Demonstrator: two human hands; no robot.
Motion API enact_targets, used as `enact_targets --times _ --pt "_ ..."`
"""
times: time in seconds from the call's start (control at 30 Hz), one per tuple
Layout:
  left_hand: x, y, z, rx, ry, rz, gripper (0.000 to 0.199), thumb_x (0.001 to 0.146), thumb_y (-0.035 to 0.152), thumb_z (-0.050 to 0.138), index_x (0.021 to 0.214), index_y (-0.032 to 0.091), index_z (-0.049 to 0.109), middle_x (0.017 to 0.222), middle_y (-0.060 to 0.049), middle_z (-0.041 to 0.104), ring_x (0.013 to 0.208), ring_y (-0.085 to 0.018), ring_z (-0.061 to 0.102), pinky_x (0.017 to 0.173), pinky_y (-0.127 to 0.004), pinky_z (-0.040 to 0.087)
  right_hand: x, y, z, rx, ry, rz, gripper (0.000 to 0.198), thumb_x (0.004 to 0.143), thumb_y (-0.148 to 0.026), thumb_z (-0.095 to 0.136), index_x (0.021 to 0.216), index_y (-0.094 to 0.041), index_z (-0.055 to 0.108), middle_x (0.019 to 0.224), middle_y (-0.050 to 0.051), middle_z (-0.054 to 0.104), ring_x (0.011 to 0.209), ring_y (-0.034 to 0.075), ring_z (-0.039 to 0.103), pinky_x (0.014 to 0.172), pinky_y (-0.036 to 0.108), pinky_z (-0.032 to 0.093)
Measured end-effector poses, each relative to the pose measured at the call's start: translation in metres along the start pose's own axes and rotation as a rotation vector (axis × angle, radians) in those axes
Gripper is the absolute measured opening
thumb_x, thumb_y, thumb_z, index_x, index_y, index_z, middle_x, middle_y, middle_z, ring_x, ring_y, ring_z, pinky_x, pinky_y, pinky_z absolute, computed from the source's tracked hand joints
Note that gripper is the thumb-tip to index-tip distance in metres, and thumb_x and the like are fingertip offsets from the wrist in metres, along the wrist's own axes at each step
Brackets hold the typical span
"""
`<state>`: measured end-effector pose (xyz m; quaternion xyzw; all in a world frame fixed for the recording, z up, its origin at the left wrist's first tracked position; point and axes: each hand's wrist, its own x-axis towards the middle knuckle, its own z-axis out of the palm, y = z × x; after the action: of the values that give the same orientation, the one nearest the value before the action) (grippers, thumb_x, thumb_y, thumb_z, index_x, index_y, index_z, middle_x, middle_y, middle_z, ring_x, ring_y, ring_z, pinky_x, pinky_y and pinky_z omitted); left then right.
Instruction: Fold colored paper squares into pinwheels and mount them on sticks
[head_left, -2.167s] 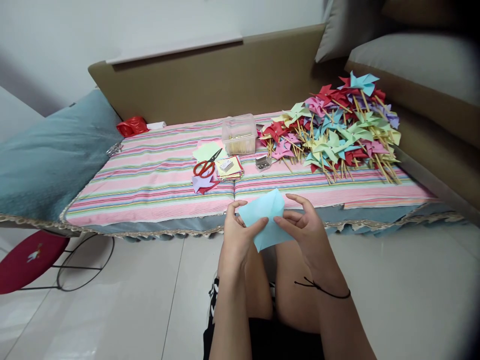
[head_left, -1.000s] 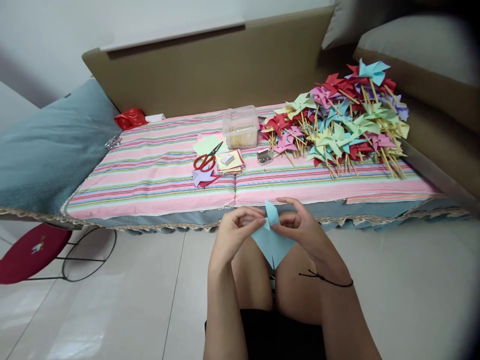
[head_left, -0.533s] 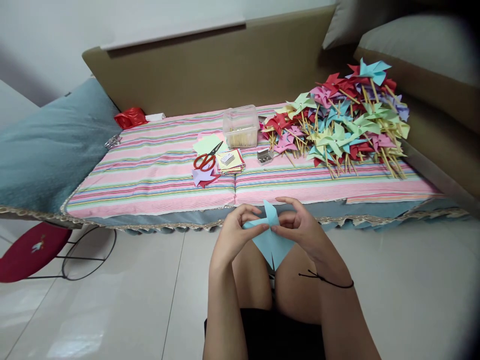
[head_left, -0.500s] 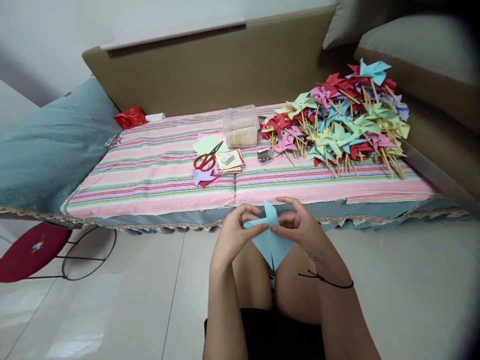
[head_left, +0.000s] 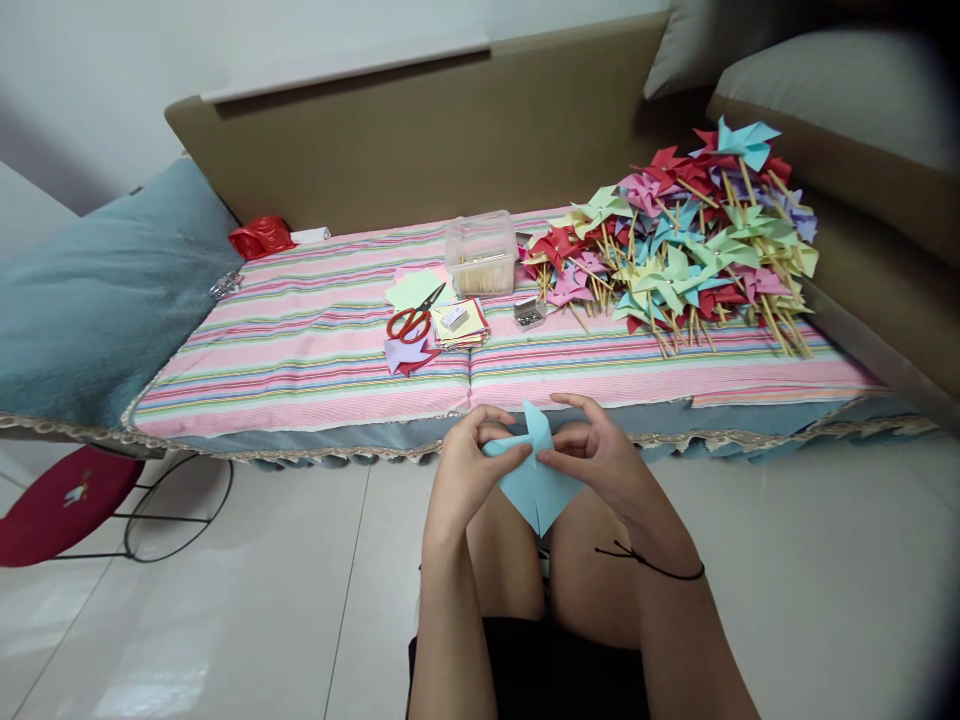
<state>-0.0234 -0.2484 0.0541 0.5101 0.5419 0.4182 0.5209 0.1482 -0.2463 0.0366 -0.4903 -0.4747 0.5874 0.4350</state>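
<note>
left grip [head_left: 469, 462], right grip [head_left: 602, 460] clamped on blue paper [head_left: 538, 492]. box [head_left: 534, 325] at its 12 o'clock, contents [head_left: 529, 314] unclear; tub [head_left: 474, 237] at 11, sticks [head_left: 484, 277] inside.

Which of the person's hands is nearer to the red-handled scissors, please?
Left. The left hand is on the near side of the scissors, slightly to their right; the right hand is also on the near side, but farther right.
</note>
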Motion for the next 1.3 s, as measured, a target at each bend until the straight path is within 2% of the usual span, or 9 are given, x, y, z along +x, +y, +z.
enact_targets --times 0.1,0.27,0.47,0.53,0.6,0.77,0.97,1.1,1.3 --pt "-0.001 0.003 0.001 0.004 -0.009 -0.004 0.028 0.068 0.026 0.074 0.09 0.021 0.058 0.068 0.0 0.066 0.064 -0.014 0.058 0.061 -0.024 0.043 0.0 -0.002 0.002 0.055 -0.065 0.033 0.064 0.067 -0.028 0.075 0.122 -0.026 0.042 0.069 -0.003 0.07 0.062 0.017 0.065 0.054 0.026 0.046" --pt "-0.001 0.008 -0.002 -0.119 -0.016 -0.062 0.034 0.065 0.031 0.078 0.091 0.021 0.058 0.065 0.002 0.065 0.061 -0.013 0.058 0.059 -0.023 0.041 0.0 -0.001 0.0 0.121 -0.046 0.05 0.068 0.065 -0.029 0.077 0.121 -0.026 0.04 0.069 -0.003 0.071 0.062 0.017 0.065 0.056 0.027 0.047" --pt "0.002 0.009 0.001 -0.505 0.017 -0.088 0.052 0.065 0.033 0.078 0.107 0.023 0.049 0.085 0.0 0.068 0.072 -0.013 0.063 0.068 -0.025 0.046 0.005 -0.003 0.002 0.273 0.219 0.022 0.084 0.057 -0.036 0.082 0.126 -0.025 0.036 0.072 -0.001 0.073 0.061 0.02 0.067 0.06 0.032 0.052" --pt "0.003 0.008 0.009 -0.497 0.014 -0.08 0.061 0.061 0.028 0.081 0.11 0.023 0.045 0.088 -0.001 0.068 0.075 -0.014 0.063 0.069 -0.026 0.047 0.005 -0.005 0.006 0.284 0.286 -0.015 0.086 0.056 -0.036 0.083 0.126 -0.024 0.035 0.071 0.0 0.073 0.06 0.02 0.067 0.06 0.032 0.052" --pt "0.004 0.007 0.018 -0.418 0.064 -0.044 0.065 0.06 0.026 0.081 0.112 0.024 0.043 0.081 0.002 0.065 0.072 -0.014 0.061 0.066 -0.025 0.047 0.005 -0.007 0.011 0.279 0.314 -0.047 0.085 0.056 -0.035 0.083 0.126 -0.023 0.035 0.07 0.0 0.073 0.06 0.019 0.067 0.06 0.031 0.052" --pt "0.007 0.004 0.029 -0.279 0.231 0.017 0.058 0.064 0.028 0.079 0.111 0.025 0.046 0.067 0.006 0.056 0.059 -0.011 0.053 0.056 -0.021 0.042 0.002 -0.01 0.017 0.244 0.281 -0.07 0.083 0.058 -0.035 0.082 0.126 -0.023 0.036 0.07 0.001 0.073 0.062 0.02 0.068 0.058 0.031 0.053" --pt "0.008 0.006 0.024 -0.299 0.226 0.007 0.058 0.061 0.026 0.079 0.108 0.023 0.046 0.062 0.007 0.055 0.054 -0.01 0.05 0.053 -0.021 0.04 0.0 -0.009 0.015 0.249 0.213 -0.061 0.085 0.061 -0.035 0.082 0.13 -0.023 0.034 0.074 0.001 0.074 0.063 0.018 0.067 0.058 0.028 0.052" --pt "0.007 0.009 0.024 -0.291 0.221 -0.001 0.057 0.06 0.026 0.08 0.106 0.022 0.047 0.06 0.008 0.051 0.053 -0.009 0.047 0.052 -0.02 0.039 0.0 -0.01 0.016 0.275 0.223 -0.064 0.088 0.059 -0.037 0.083 0.131 -0.022 0.034 0.072 0.001 0.074 0.06 0.018 0.066 0.055 0.027 0.051" --pt "0.008 0.007 0.024 -0.265 0.26 -0.028 0.06 0.059 0.028 0.08 0.109 0.022 0.048 0.066 0.005 0.055 0.058 -0.01 0.051 0.054 -0.021 0.04 0.002 -0.01 0.015 0.262 0.229 -0.039 0.09 0.057 -0.036 0.084 0.131 -0.022 0.035 0.071 0.001 0.074 0.06 0.02 0.067 0.055 0.029 0.052"
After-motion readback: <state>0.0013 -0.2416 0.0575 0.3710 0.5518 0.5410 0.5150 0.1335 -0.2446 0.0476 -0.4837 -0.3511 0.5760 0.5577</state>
